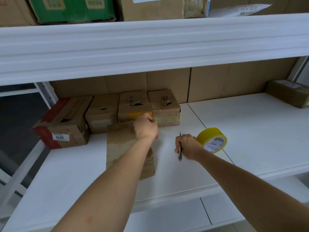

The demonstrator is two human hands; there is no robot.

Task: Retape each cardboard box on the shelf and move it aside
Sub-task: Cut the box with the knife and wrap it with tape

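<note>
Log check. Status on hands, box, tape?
Left hand gripping front box. Right hand holds cutter, tape roll alongside. Nothing blocking.

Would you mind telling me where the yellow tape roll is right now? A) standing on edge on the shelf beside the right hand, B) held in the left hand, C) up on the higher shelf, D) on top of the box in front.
A: the yellow tape roll stands on edge on the white shelf, right next to the right hand, which grips a thin dark tool.
</note>
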